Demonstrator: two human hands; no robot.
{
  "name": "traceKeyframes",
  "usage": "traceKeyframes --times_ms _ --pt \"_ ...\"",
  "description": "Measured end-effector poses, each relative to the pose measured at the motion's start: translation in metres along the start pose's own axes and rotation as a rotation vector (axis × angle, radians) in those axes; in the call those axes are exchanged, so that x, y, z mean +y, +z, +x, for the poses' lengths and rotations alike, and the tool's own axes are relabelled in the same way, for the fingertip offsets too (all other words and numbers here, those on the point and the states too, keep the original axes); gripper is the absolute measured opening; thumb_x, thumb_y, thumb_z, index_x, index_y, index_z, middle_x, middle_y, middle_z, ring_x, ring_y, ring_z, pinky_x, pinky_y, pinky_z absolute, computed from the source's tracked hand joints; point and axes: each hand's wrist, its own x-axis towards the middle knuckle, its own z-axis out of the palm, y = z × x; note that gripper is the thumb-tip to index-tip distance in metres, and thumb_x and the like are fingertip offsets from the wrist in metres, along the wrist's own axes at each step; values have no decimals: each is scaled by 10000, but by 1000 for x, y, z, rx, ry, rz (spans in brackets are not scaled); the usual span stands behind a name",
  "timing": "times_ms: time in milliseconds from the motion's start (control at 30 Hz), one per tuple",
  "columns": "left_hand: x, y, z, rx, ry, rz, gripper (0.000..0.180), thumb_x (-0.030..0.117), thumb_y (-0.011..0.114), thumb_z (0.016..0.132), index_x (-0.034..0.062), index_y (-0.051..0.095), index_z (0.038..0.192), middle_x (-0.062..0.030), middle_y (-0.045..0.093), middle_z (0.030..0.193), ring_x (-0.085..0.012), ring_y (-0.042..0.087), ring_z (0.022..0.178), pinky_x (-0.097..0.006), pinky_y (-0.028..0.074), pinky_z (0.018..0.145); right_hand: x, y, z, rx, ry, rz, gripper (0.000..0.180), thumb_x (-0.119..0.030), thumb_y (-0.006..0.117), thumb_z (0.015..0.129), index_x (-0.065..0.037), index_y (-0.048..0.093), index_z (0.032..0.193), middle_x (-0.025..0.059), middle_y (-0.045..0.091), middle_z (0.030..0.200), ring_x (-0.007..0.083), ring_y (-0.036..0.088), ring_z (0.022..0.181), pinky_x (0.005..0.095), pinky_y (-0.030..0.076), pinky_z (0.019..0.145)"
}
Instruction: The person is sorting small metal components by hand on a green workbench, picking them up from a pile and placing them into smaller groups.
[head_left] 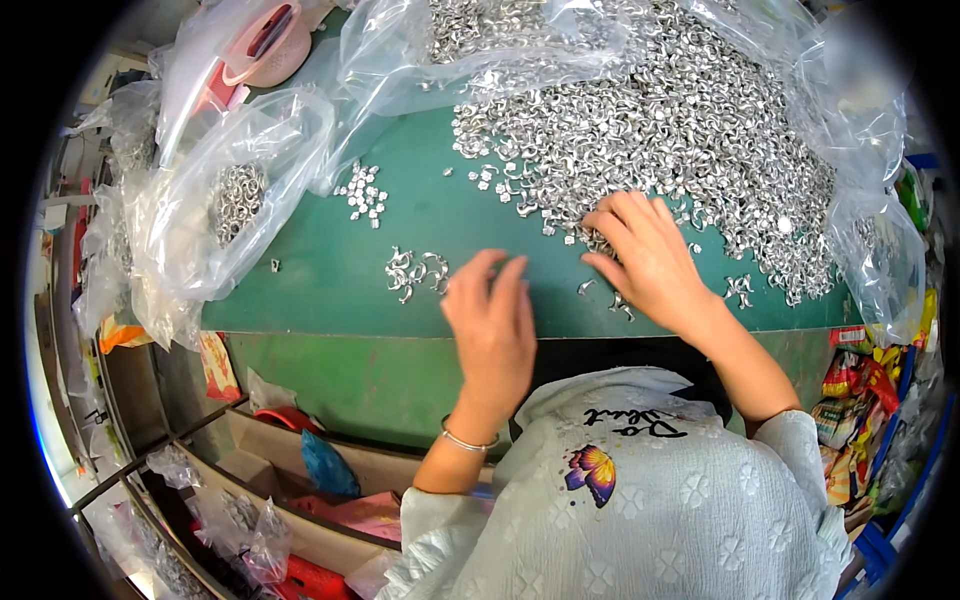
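Note:
A large heap of small curved silvery metal pieces (640, 110) covers the back right of the green table (420, 150). My right hand (650, 260) rests at the heap's near edge, fingers spread and bent down onto the pieces; what lies under the fingertips is partly hidden. My left hand (490, 325) is above the table's front part, fingers loosely bent and apart, with nothing visible in them. Just left of it lies a small group of curved metal pieces (405, 272). Farther back sits a cluster of small blocky silvery pieces (362, 192).
Clear plastic bags (250, 130) stand at the left, one holding metal pieces (239, 200). A pink basket (275, 55) is at the back left. More plastic sheeting (875, 230) edges the heap on the right. Open drawers (250, 465) sit below the table at the left.

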Motion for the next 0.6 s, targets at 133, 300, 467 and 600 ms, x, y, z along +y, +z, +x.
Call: traceKeyframes --times_ms 133,300,467,600 --pt "10 12 -3 -77 50 -70 284 -9 681 804 62 647 1078 -79 578 1106 -252 546 969 -371 386 847 23 -3 -1 71 37 66 185 -101 720 777 -50 610 917 80 572 940 279 550 893 379 410 773" --pt "15 24 23 -101 66 33 361 9 683 803 49 612 1154 -75 571 1143 -279 526 1051 -384 384 858 39 -16 5 285 148 -106 122 -63 683 810 -45 621 915 87 592 948 280 565 907 383 421 789" --pt "12 39 33 -79 97 5 345 18 713 771 53 608 1098 -82 581 1099 -280 530 1028 -383 380 823 18 -26 1 193 113 -4 152 -72 690 804 -45 629 941 85 593 981 283 558 924 389 423 814" --pt "5 34 29 -72 50 -46 244 0 709 770 52 613 989 -78 611 1010 -265 559 962 -377 382 813 17 -25 -4 38 147 119 238 -83 693 804 -45 625 1029 96 587 1063 292 555 990 380 429 872"
